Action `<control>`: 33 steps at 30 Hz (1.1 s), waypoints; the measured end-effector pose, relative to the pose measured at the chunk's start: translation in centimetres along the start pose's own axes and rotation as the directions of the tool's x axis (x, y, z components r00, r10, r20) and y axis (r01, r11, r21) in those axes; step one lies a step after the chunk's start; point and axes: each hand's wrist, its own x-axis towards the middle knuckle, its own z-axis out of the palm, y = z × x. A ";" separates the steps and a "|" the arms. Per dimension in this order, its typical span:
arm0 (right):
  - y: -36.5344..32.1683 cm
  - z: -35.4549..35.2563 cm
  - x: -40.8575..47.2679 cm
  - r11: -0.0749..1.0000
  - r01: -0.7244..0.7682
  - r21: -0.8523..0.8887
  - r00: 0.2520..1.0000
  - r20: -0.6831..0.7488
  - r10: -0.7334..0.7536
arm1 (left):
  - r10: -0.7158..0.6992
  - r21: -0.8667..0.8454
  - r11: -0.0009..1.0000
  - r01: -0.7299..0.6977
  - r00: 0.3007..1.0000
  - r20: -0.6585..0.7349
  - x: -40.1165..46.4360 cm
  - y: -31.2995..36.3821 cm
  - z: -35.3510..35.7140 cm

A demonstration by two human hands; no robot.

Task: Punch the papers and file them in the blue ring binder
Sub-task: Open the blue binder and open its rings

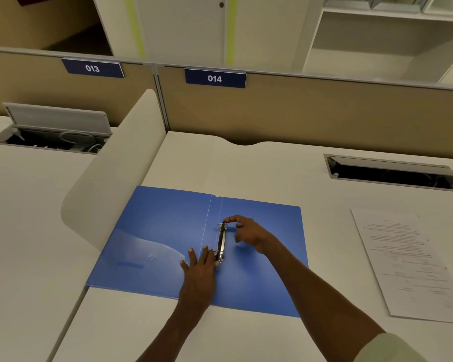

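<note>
Right hand [249,235] reaching over the far end of the metal ring mechanism [221,242], thumb and forefinger pinching the tab there, other fingers loosely curled. Left hand [200,265] lying flat with fingers straight and spread, pressing on the spine area just beside the near end of the mechanism, likely bracing the cover so nothing is sliding while the rings are being worked. Blue ring binder [168,231] lying opened flat near the tabletop's [272,173] front edge, toward the left side where the curved divider [110,178] is standing, left corner overhanging slightly. Rings appearing small; whether sprung apart or closed, too fine to tell. Papers [408,262] waiting as a printed stack toward the right edge, well apart from the binder, apparently not yet filed. No punch showing anywhere. Probably preparing the rings before punching.
</note>
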 end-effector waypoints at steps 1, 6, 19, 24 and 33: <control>0.0 0.0 -0.1 1.000 0.010 0.020 1.000 0.023 -0.011 | -0.003 -0.013 1.000 0.002 1.000 -0.011 -0.1 0.0 -0.1; 0.3 0.6 -0.6 0.999 0.029 0.024 0.998 0.059 -0.030 | -0.072 -0.179 0.983 0.047 0.988 -0.138 -0.9 0.1 -0.3; 2.7 3.1 -2.0 0.931 0.162 -0.327 0.987 0.038 -0.158 | -0.121 -0.238 0.970 0.047 0.944 -0.306 0.2 0.7 -1.5; 2.9 3.2 -2.3 0.894 0.181 -0.411 0.984 0.071 -0.166 | -0.117 -0.195 0.979 0.051 0.932 -0.342 0.6 1.0 -1.8; 3.7 2.2 -2.5 0.880 0.242 -0.408 0.966 0.182 -0.181 | -0.268 -0.298 0.937 0.181 0.921 -0.283 0.7 1.4 -1.6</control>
